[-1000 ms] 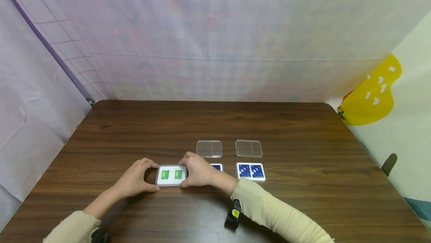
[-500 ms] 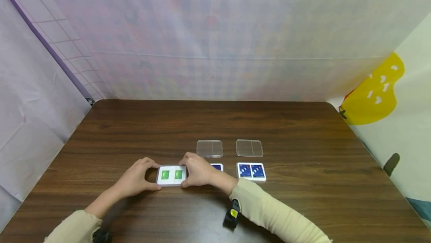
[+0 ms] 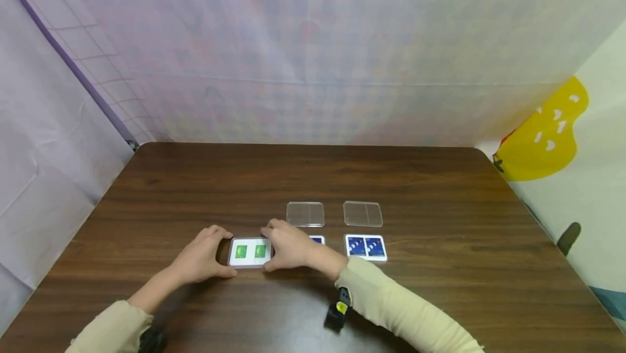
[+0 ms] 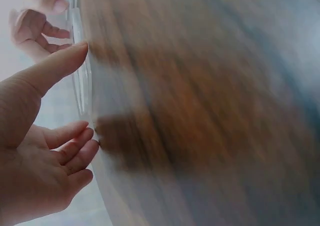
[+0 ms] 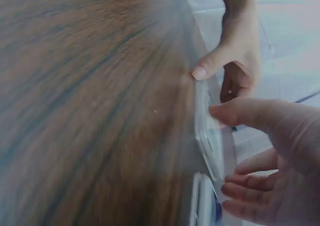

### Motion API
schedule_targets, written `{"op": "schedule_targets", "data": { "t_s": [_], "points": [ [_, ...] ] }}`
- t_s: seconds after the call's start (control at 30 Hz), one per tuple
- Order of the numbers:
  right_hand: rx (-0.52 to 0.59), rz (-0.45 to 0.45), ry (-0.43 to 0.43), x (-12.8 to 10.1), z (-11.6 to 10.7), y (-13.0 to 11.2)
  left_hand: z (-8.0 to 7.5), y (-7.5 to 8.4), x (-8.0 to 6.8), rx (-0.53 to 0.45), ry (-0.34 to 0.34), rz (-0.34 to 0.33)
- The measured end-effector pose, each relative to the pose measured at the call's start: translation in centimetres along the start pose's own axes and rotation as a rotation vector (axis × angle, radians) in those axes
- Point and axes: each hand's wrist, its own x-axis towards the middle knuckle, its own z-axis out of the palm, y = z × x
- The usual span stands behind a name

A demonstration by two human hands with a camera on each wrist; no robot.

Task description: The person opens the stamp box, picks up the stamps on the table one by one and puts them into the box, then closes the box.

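A flat clear plastic case (image 3: 250,252) with two green squares on a white face lies on the table, between my two hands. My left hand (image 3: 201,255) holds its left end, thumb at the near corner and fingers at the far corner. At the right end my right hand (image 3: 289,247) grips it, with the thumb on the near edge and fingers on the far one. Both thumbs show along the case's edge (image 5: 201,108) in the right wrist view. A second case (image 3: 318,239) with a blue picture is mostly hidden behind my right hand.
To the right lies another case (image 3: 365,247) with two blue pictures. Behind stand two clear lids, a left one (image 3: 305,214) and a right one (image 3: 362,214), flat on the brown wooden table (image 3: 205,179). A patterned curtain (image 3: 303,60) hangs beyond the table's back edge.
The left thumb has slid slightly right along the near corner of the green-squared case. Otherwise hands and things keep their places; the head view shifts a little.
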Motion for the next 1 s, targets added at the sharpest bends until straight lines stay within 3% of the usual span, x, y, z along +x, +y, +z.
{"op": "schedule_targets", "data": {
  "t_s": [0.27,0.47,0.8,1.0],
  "points": [
    [0.178,-0.088,0.148,-2.1,-2.4,4.1,1.0,2.2,1.7,-0.048,0.04,0.06],
    [0.244,-0.117,0.234,-3.7,-3.1,7.9,2.0,4.9,3.5,-0.079,0.014,0.112],
    [0.245,0.012,0.268,-5.0,-3.2,12.4,3.7,7.0,5.2,-0.046,-0.041,0.166],
    [0.197,0.051,0.239,-4.7,-2.5,13.8,4.2,7.3,5.5,-0.024,-0.075,0.138]
  ]
}}
